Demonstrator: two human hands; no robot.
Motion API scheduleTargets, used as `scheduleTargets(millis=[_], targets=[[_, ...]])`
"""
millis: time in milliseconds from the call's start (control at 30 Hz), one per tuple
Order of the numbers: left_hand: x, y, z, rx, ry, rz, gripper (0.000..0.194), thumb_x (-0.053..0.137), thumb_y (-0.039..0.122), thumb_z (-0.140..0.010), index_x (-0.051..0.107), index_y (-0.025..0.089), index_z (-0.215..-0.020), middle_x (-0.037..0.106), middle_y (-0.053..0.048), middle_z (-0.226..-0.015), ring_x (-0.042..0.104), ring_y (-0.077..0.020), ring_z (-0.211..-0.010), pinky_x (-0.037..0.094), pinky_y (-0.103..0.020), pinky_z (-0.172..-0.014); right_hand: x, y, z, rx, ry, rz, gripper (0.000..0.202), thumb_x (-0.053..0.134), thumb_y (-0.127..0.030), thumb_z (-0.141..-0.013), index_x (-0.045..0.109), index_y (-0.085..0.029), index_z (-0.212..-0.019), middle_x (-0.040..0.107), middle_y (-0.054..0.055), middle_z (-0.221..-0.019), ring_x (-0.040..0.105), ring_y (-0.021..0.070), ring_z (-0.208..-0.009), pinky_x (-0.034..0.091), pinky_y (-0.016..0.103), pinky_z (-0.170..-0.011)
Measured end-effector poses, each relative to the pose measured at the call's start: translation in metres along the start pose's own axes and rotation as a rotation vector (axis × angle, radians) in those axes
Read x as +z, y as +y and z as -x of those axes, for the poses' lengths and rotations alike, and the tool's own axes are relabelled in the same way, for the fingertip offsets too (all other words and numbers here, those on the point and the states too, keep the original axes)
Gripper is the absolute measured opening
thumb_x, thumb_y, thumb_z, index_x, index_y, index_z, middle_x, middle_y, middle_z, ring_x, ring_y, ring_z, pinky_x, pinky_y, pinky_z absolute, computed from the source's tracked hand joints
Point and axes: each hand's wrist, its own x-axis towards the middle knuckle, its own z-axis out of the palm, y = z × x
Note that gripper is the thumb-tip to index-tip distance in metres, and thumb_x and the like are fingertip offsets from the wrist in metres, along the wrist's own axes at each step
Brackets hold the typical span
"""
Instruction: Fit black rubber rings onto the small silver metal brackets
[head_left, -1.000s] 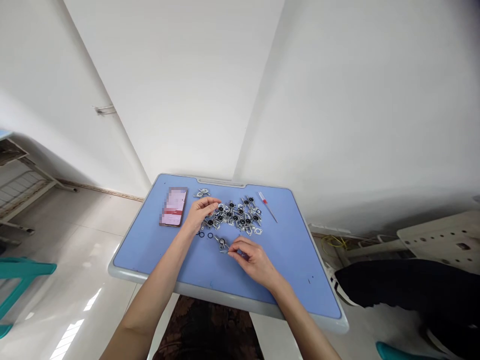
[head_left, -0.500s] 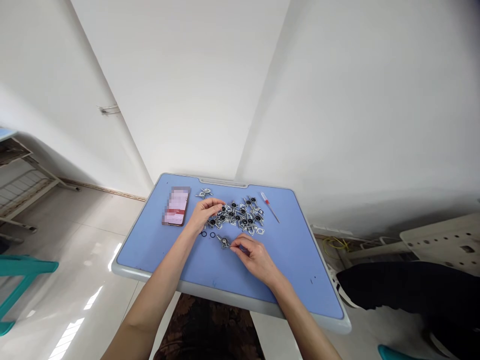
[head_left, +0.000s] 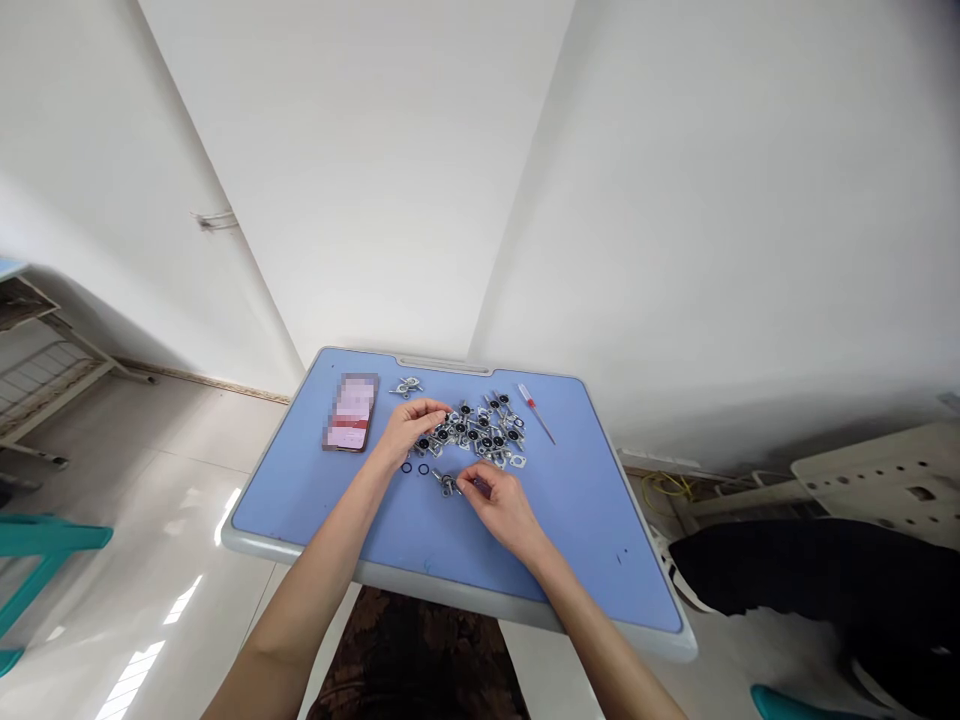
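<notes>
My left hand reaches over the left side of a heap of small metal fittings topped with black discs. Its thumb and fingertips are pinched together at the heap's edge, and whatever lies between them is hidden. Nearer to me, one separate metal fitting lies on the blue table top. My right hand is closed in a pinch, its fingertips at the right end of that fitting. What is between those fingertips is too small to make out. Black rubber rings lie just left of the fitting.
A phone lies on the left of the blue table. Behind my left hand are more metal fittings. To the right of the heap is a thin tool with a clear and red handle. A person's dark-clothed leg is at the right.
My right hand has shifted slightly up and left, its fingertips now closer over the separate fitting. My left hand keeps its place at the heap.
</notes>
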Motion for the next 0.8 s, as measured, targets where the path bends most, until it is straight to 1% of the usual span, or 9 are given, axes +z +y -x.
scheduleTargets(millis=[167,233,400,533,600,667,733,800], targets=[[0.001,0.001,0.001,-0.001,-0.014,0.003,0.028,0.073,0.036,-0.065,0.071,0.014,-0.082,0.058,0.001,-0.066,0.042,-0.0072,-0.055,0.033,-0.022,-0.055,0.004,-0.003,-0.006,0.171,-0.006,0.003,0.018,0.049,-0.029,-0.078,0.063,-0.019,-0.072,0.059,0.0,-0.063,0.051,0.0153,-0.059,0.037,0.027,-0.058],[0.002,0.002,0.002,-0.006,-0.015,-0.006,0.028,0.072,0.036,-0.066,0.071,0.014,-0.082,0.058,0.0,-0.066,0.043,-0.0074,-0.056,0.033,-0.022,-0.056,0.005,-0.005,-0.008,0.211,-0.014,0.026,0.019,0.048,-0.029,-0.079,0.062,-0.02,-0.072,0.057,-0.001,-0.06,0.049,0.015,-0.056,0.035,0.026,-0.056],[0.003,0.003,0.003,0.005,-0.014,-0.067,0.027,0.071,0.036,-0.068,0.07,0.013,-0.083,0.059,0.0,-0.068,0.044,-0.0086,-0.058,0.035,-0.022,-0.057,0.005,-0.009,-0.009,0.203,0.009,0.136,0.019,0.045,-0.029,-0.082,0.059,-0.019,-0.074,0.06,0.001,-0.063,0.051,0.0159,-0.056,0.035,0.026,-0.055],[-0.003,0.003,0.005,0.077,-0.047,-0.2,0.027,0.069,0.036,-0.072,0.069,0.014,-0.087,0.06,-0.001,-0.071,0.048,-0.0113,-0.063,0.037,-0.023,-0.06,0.005,-0.01,-0.006,0.199,0.033,0.23,0.017,0.044,-0.025,-0.085,0.059,-0.019,-0.08,0.063,0.003,-0.068,0.055,0.0176,-0.061,0.034,0.027,-0.056],[-0.009,0.006,0.012,0.128,-0.113,-0.344,0.026,0.065,0.034,-0.077,0.069,0.016,-0.094,0.061,-0.002,-0.074,0.051,-0.0125,-0.066,0.039,-0.024,-0.061,0.002,-0.01,-0.003,0.202,0.035,0.231,0.016,0.044,-0.024,-0.086,0.059,-0.019,-0.085,0.064,0.003,-0.071,0.057,0.0179,-0.063,0.035,0.026,-0.057],[-0.015,0.01,0.022,0.177,-0.208,-0.524,0.023,0.062,0.031,-0.081,0.068,0.018,-0.099,0.063,-0.003,-0.082,0.055,-0.0149,-0.074,0.041,-0.025,-0.066,-0.002,-0.009,0.002,0.203,0.01,0.222,0.015,0.045,-0.023,-0.085,0.059,-0.019,-0.088,0.065,0.002,-0.072,0.059,0.0174,-0.064,0.035,0.026,-0.057],[-0.02,0.013,0.034,0.222,-0.332,-0.679,0.022,0.062,0.028,-0.081,0.067,0.02,-0.102,0.064,-0.005,-0.093,0.056,-0.0183,-0.089,0.043,-0.028,-0.077,-0.006,-0.008,0.008,0.19,-0.03,0.221,0.012,0.049,-0.026,-0.084,0.06,-0.02,-0.088,0.065,0.001,-0.072,0.059,0.017,-0.064,0.036,0.026,-0.058],[-0.021,0.013,0.043,0.282,-0.405,-0.824,0.027,0.066,0.027,-0.079,0.064,0.022,-0.106,0.062,-0.005,-0.105,0.053,-0.0206,-0.102,0.041,-0.033,-0.09,-0.008,-0.008,0.012,0.165,-0.056,0.242,0.013,0.054,-0.029,-0.082,0.06,-0.02,-0.089,0.065,0.001,-0.073,0.059,0.0166,-0.064,0.036,0.026,-0.059]])
